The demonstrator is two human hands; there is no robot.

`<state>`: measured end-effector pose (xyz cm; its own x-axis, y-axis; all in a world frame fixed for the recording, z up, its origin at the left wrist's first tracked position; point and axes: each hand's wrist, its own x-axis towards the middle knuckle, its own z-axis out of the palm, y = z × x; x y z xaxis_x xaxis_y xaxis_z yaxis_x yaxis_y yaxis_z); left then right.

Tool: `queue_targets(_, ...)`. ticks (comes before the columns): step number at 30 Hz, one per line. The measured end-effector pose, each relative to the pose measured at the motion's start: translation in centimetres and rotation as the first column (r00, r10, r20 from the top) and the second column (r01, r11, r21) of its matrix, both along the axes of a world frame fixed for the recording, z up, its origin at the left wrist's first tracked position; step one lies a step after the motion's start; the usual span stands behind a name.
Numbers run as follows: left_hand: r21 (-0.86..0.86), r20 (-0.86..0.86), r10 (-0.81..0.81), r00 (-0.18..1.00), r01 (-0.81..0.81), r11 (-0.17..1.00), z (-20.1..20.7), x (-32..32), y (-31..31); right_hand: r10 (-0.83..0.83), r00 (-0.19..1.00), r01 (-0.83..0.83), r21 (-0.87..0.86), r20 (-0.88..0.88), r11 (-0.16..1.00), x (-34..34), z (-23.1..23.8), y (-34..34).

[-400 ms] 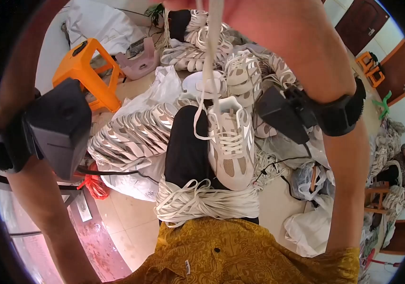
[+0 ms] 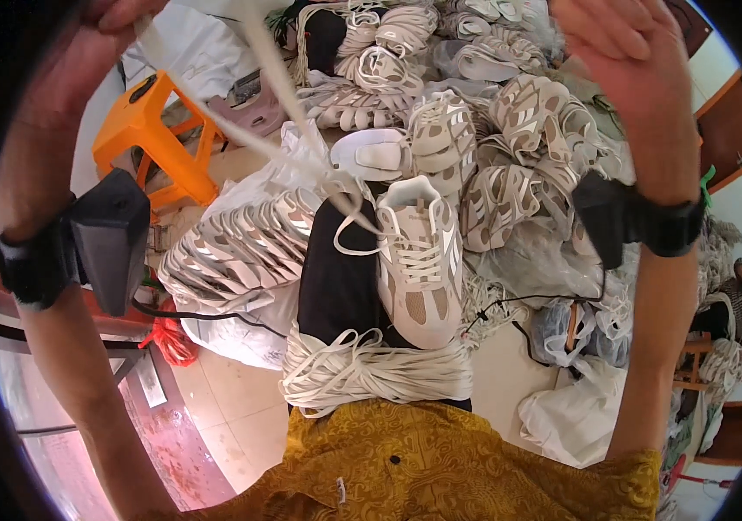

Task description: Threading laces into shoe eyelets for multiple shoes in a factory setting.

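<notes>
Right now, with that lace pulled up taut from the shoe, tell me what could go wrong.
1. The left hand pulls the white lace up from the beige sneaker, which only rests on the lap; a harder tug might tip it off.
2. The loose lace bundle lies right below the shoe and could tangle with the working lace.
3. The right hand is raised, off the shoe, so nothing steadies it.
</notes>
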<state>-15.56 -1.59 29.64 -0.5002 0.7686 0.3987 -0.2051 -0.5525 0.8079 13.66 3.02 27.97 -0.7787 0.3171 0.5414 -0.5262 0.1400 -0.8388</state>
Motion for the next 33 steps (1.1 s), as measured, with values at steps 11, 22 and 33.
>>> queue_targets(11,-0.251,-0.058,-0.62,0.783,0.589,0.768,-1.5,7.2,-4.2,-0.586,0.749,0.542,0.222,0.309,0.81,-4.8,-6.2,-5.0)
queue_targets(22,-0.341,-0.113,-0.58,0.806,0.517,0.785,-1.2,9.5,-4.9,-0.549,0.833,0.541,0.105,0.067,0.834,-6.4,-6.2,-3.6)
queue_targets(33,-0.561,-0.756,-0.56,0.338,0.105,0.821,-3.3,2.3,-4.3,-0.486,0.855,0.502,-0.06,0.18,0.863,6.8,-4.9,-0.3)
